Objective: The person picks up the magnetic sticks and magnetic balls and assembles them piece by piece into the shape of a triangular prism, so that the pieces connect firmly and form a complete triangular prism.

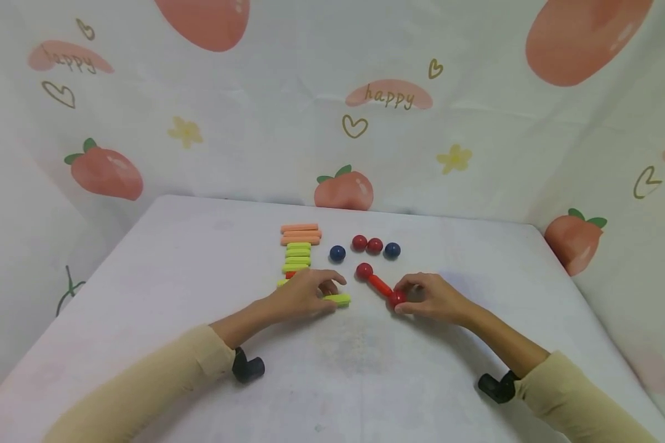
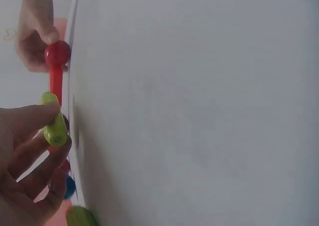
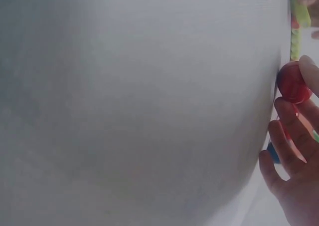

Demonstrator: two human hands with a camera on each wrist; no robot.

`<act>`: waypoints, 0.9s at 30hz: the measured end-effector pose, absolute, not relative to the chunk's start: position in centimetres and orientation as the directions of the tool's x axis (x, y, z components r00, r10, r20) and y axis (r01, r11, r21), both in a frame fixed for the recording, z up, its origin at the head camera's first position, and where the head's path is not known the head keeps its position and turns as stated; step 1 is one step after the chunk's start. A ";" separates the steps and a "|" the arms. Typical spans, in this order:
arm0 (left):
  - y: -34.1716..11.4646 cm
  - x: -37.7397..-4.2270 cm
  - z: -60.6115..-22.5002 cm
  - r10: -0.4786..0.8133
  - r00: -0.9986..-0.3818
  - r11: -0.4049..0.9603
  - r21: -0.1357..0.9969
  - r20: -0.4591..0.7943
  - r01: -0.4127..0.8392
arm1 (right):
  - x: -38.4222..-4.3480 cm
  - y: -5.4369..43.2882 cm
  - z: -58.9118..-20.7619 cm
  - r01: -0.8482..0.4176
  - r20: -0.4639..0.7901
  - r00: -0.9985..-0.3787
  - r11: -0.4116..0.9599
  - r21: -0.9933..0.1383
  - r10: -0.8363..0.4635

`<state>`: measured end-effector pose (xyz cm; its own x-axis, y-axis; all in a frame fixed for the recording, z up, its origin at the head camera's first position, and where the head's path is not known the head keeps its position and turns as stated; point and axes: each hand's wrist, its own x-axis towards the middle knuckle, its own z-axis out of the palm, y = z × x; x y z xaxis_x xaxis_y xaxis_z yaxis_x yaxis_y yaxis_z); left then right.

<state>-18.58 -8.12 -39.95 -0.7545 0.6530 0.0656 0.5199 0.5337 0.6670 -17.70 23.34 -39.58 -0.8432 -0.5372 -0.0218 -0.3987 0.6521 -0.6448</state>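
Observation:
In the head view my left hand pinches a yellow-green stick between thumb and fingers, its free end pointing right. The left wrist view shows that stick close up, held at thumb and fingertips. My right hand grips a red ball with thumb and fingers. From this ball a red rod runs up and left to a second red ball, forming a dumbbell shape. The right wrist view has the thumb and a fingertip against the gripped ball.
Behind the left hand, yellow-green sticks lie in a column, with orange sticks beyond and a red stick partly hidden. Two loose red balls lie between two dark blue balls. A printed cloth hangs behind the white table.

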 end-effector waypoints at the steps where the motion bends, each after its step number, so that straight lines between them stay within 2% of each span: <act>1: -7.7 -18.6 -39.9 0.658 -0.750 0.523 0.675 0.068 0.521 | -17.7 23.3 -39.6 -0.395 -0.025 -0.844 0.651 -0.648 -0.536; 14: -2.3 -19.4 -40.0 0.719 -0.692 0.442 0.720 0.074 0.536 | -17.5 23.1 -39.8 -0.442 0.015 -0.821 0.619 -0.649 -0.571; 27: -3.8 -19.3 -39.7 0.703 -0.702 0.397 0.760 0.109 0.515 | -17.5 23.1 -39.7 -0.437 0.010 -0.826 0.627 -0.645 -0.564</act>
<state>-19.33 -3.78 -39.75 -0.7024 0.7034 0.1089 0.5150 0.3967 0.7599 -17.53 23.10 -39.68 -0.8256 -0.5642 0.0103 -0.4366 0.6272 -0.6449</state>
